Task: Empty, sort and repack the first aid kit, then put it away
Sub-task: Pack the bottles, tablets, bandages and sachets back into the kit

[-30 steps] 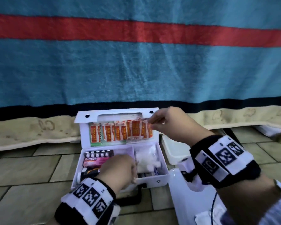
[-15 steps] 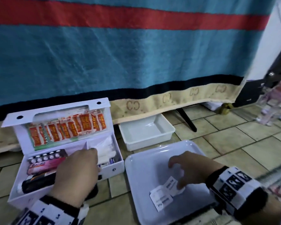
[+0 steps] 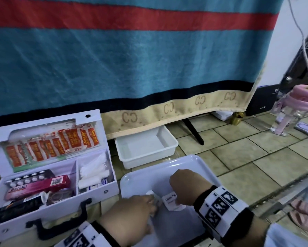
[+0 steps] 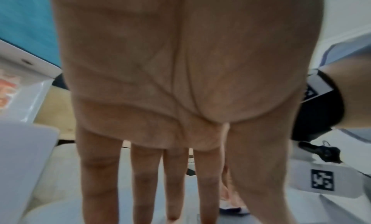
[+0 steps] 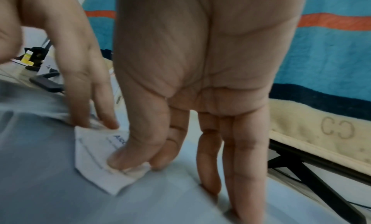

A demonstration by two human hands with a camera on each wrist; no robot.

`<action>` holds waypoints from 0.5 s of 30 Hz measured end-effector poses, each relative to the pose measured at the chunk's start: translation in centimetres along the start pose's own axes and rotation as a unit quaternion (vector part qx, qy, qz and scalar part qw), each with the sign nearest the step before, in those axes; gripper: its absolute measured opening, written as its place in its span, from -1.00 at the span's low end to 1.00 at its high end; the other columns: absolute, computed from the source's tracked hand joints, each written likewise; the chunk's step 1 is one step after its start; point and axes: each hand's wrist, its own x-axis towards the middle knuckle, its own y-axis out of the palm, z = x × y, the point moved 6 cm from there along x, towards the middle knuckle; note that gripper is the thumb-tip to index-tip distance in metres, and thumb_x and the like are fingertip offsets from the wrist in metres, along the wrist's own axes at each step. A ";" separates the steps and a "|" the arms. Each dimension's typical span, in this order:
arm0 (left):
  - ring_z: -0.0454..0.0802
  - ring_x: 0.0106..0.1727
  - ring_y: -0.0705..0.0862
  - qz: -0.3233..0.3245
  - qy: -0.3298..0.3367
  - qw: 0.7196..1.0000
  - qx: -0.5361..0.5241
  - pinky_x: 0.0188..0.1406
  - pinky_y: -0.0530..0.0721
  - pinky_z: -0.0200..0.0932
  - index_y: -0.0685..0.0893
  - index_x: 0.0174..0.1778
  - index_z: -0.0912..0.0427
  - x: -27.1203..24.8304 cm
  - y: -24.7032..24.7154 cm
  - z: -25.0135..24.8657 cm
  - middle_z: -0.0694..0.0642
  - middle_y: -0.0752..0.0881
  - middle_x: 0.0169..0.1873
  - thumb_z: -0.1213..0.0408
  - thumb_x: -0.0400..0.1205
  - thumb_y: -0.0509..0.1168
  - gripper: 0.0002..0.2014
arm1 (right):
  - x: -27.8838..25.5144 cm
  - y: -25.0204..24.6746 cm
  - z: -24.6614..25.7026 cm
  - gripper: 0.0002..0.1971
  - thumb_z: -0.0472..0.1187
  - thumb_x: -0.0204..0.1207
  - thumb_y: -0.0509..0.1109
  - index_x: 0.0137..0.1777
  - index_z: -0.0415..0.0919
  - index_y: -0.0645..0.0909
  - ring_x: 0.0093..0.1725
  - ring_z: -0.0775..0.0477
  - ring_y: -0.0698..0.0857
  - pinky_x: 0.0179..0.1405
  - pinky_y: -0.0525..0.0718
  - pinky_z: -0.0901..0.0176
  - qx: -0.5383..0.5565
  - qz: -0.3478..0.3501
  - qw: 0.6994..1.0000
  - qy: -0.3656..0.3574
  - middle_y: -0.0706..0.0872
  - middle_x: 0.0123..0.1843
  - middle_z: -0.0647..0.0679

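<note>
First aid kit (image 3: 51,177), a white hard case with a black carry handle, sits open on the tiled floor (image 3: 256,154) at the left, its lid propped up against a hanging blue towel (image 3: 131,59) with a red stripe. A row of orange plaster strips (image 3: 51,148) is tucked in the lid. The left compartment holds a blister pack of tablets (image 3: 27,180), a pink Bacidin box (image 3: 37,187) and a dark tube (image 3: 16,208); the right compartment holds bagged white cotton (image 3: 94,168) and a small roll.

Just beside the kit on the right lies a white tray (image 3: 167,164), and on it a white alcohol pad sachet (image 3: 170,197). The right hand (image 3: 188,187) pinches one corner of the sachet (image 5: 96,160) between thumb and forefinger, the other fingers reaching straight down to the tray. The left hand (image 3: 130,220) has its fingers extended, the fingertips (image 5: 110,124) pressing on the opposite end of the sachet.

Behind the tray, partly under the towel's beige hem, stands an empty white tub (image 3: 146,147). A black stand leg (image 3: 194,132) slants to the floor next to it. At the far right stands a clear bottle with a pink lid (image 3: 288,111).
</note>
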 end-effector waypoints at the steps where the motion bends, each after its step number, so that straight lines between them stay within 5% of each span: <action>1: 0.06 0.50 0.38 -0.002 -0.014 1.000 -0.004 0.34 0.51 0.06 0.46 0.39 -0.09 0.0 -0.2 0.2 -0.08 0.30 0.51 0.11 0.58 0.26 -0.58 | 0.2 0.0 0.0 -0.72 -0.16 0.47 0.46 0.12 -0.28 0.63 0.16 -0.20 0.68 -0.08 0.47 0.13 -0.005 -0.001 1.000 -0.004 0.70 0.14 -0.19; 5: 0.06 0.48 0.40 -0.012 -0.039 0.999 -0.032 0.36 0.49 -0.01 0.44 0.41 -0.10 0.1 -0.7 0.6 -0.06 0.26 0.54 0.12 0.61 0.23 -0.58 | 0.7 -0.5 0.2 -0.66 -0.24 0.44 0.47 0.20 -0.28 0.57 0.18 -0.22 0.67 -0.10 0.48 0.11 -0.012 -0.016 1.000 -0.019 0.67 0.17 -0.21; 10: 0.13 0.50 0.35 -0.008 -0.087 0.996 -0.017 0.40 0.46 0.05 0.38 0.48 -0.07 0.1 -0.7 0.8 0.09 0.23 0.54 0.13 0.63 0.21 -0.54 | 1.6 -0.4 0.6 -0.82 -0.29 0.49 0.40 0.07 -0.26 0.62 0.17 -0.22 0.68 -0.14 0.46 0.13 -0.030 0.010 0.999 -0.039 0.67 0.06 -0.24; 15: 0.20 0.48 0.34 -0.040 -0.121 0.992 -0.005 0.34 0.50 0.11 0.25 0.56 -0.05 0.3 -0.5 1.0 0.14 0.24 0.50 0.13 0.64 0.19 -0.46 | 2.8 -0.3 0.4 -0.77 -0.29 0.59 0.29 0.18 -0.33 0.62 0.22 -0.24 0.67 -0.02 0.52 0.08 -0.026 0.026 0.999 -0.016 0.68 0.21 -0.25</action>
